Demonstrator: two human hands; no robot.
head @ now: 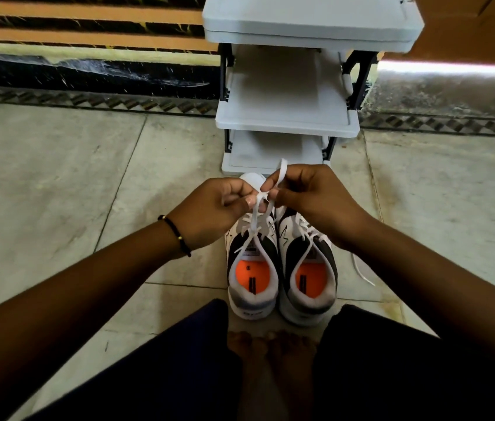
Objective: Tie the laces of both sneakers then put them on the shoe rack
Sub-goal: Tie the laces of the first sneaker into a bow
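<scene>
Left sneaker [252,268]: white and black, orange insole, heel toward the person, standing on the floor [58,183] just before the rack [285,123]. Its lace [266,196] is drawn up above the tongue; two strands rise from the eyelets and meet at a small crossing between the hands, with one loop standing upright above.

Right sneaker [308,268]: same pattern, touching or just beside the left one. Lace loose; one end [361,273] trails on the floor at the outer side. No bow visible.

Left hand [213,211]: fingers curled narrow, thumb and forefinger pinching the lace at the left of the crossing. Black thread band at the wrist.

Right hand [310,192]: fingers curled narrow, pinching the base of the upright loop at the right of the crossing.

Rack: grey, three tiers seen, all bare, set against the wall.

Also: the person's bare feet just behind the heels, dark-clothed knees to either side.

Step in hand, by judgement: bow on the left sneaker, at the stage of forming or wrapping the loop; whether the base knot is already tight cannot be told.

Next move, by judgement: pass the free strand round the held loop, push a second loop through, pull both outward evenly without losing the pinch. Right sneaker and shelving remain.
</scene>
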